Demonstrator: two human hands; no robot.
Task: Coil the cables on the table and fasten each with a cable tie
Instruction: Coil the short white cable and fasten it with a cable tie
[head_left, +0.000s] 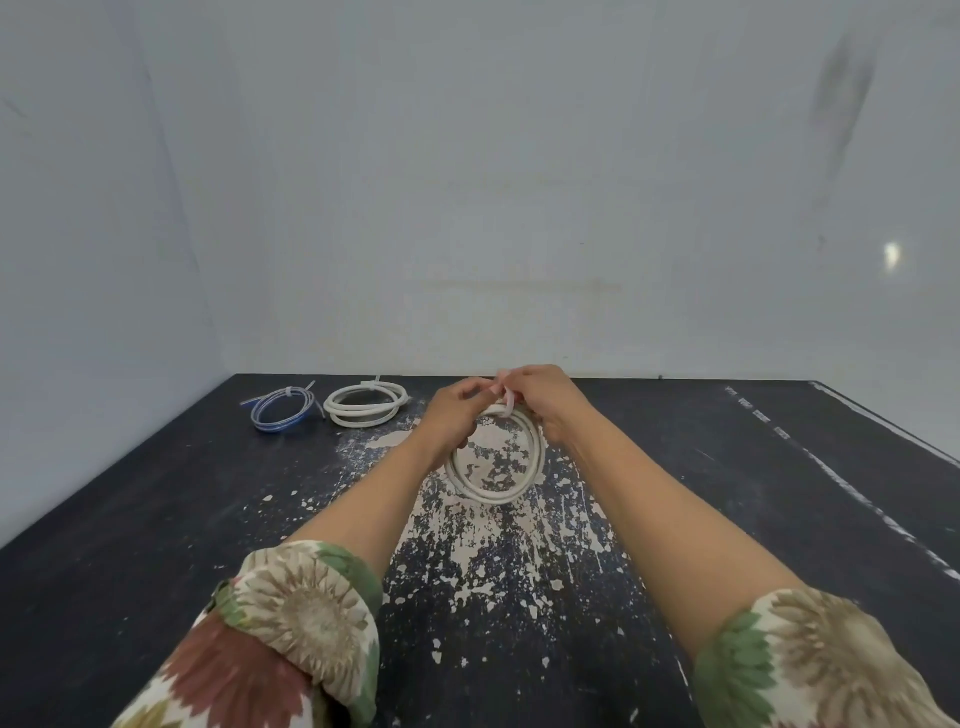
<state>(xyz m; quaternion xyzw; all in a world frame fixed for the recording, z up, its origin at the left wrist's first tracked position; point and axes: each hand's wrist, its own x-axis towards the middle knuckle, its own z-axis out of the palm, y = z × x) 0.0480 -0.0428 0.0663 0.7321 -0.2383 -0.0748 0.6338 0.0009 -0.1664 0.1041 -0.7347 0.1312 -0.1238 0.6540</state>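
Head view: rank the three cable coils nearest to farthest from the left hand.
1. White coil being tied: held by the left hand, centre of the table.
2. Tied white coil: to its left, near the back edge.
3. Blue coil: farthest left.

A dark tabletop (156, 519) fills the lower half of the view, its paint worn away in pale flakes and patches (493, 551) around the centre and toward 6 o'clock. A broken white stripe (852, 493) runs near its edge at 3 o'clock. Behind stands a pale grey wall (467, 182), with a dark smudge (841, 88) at 1 o'clock and a small bright spot (891, 254) at 3 o'clock.
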